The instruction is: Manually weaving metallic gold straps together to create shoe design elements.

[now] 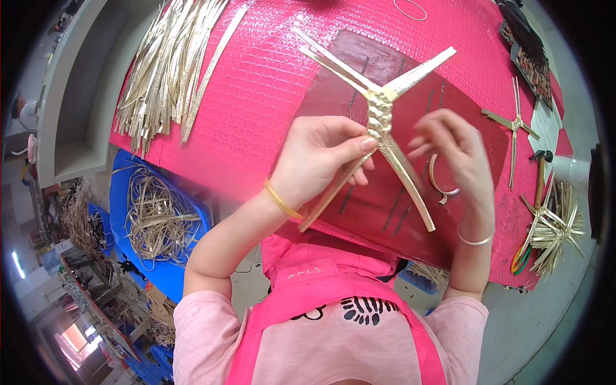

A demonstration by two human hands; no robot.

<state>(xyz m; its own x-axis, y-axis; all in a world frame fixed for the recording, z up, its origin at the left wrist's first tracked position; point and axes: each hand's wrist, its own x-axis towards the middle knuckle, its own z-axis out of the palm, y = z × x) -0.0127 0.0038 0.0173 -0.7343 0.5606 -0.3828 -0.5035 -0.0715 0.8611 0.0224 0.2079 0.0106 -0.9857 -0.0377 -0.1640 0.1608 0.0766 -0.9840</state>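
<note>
My left hand (324, 157) pinches the lower end of a woven gold strap piece (379, 115) between thumb and fingers. Flat gold strips fan out from its braided middle: up to the left, up to the right, and downward past my hand on both sides. The piece is held over a dark red board (471, 138). To the right, my right hand (457, 147) hovers apart from the weave, fingers loosely bent and slightly blurred, with nothing visible in them. Beside its palm is a thin pale ring (441, 179), partly hidden by the hand.
Loose gold strips (170, 70) lie at the far left of the pink-covered table (263, 77). A blue tub (192, 256) of tangled strips stands below it. At right are a woven cross (517, 123), a hammer (541, 173) and a pile of woven pieces (555, 228).
</note>
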